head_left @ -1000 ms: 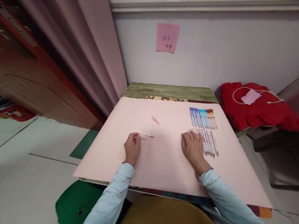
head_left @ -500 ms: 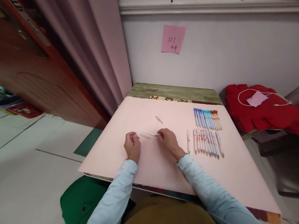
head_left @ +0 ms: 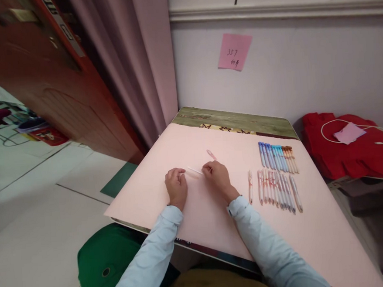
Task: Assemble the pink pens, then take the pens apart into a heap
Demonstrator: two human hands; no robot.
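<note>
Between the fingertips of my right hand [head_left: 217, 175] is one end of a thin white pen refill [head_left: 194, 170], whose other end points left over the table. My left hand [head_left: 176, 186] is closed just left of the refill's free end, thumb and forefinger together. Something small and pale may be in its fingertips, too small to name. A pinkish clear pen part [head_left: 211, 154] lies just beyond my right hand. To the right, one clear pen [head_left: 250, 187] lies a little apart from a row of clear and greyish pens [head_left: 275, 190].
Behind the clear pens lies a row of blue, light blue and brown pens [head_left: 277, 157]. A pale pink sheet [head_left: 142, 186] covers most of the table. Right of the table, a red cloth [head_left: 321, 130] carries a white cable and pink notes. A green stool [head_left: 103, 250] stands front left.
The whole view has shifted, so the table sits slightly further right. My left fingers have come a little nearer the refill's free end; my right hand still holds the refill.
</note>
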